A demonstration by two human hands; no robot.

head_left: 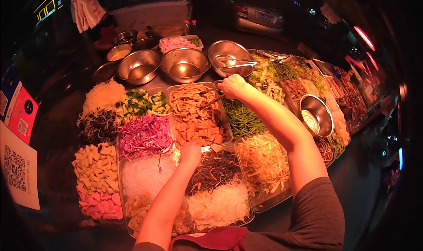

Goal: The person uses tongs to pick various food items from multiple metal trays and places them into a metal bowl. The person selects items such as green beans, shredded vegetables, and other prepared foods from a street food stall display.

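Note:
My right hand (233, 86) is closed round a pair of metal tongs (213, 102), whose two arms reach left over a tray in the middle. In that tray, tan strips (191, 97) lie at the far end and flat orange-brown pieces (200, 131) at the near end. The tongs' tips are spread among the strips. My left hand (191, 153) rests at the tray's near left corner, beside the brown pieces; its fingers are mostly hidden, so I cannot tell whether they grip the rim. Green beans (241, 118) lie under my right forearm.
Shredded purple cabbage (145, 135), clear noodles (145, 176), dark strands (214, 169) and pale shreds (263, 163) fill trays around my arms. Steel bowls (184, 65) line the far side; one bowl (316, 115) sits on trays at right. More tongs (235, 62) lie across a bowl.

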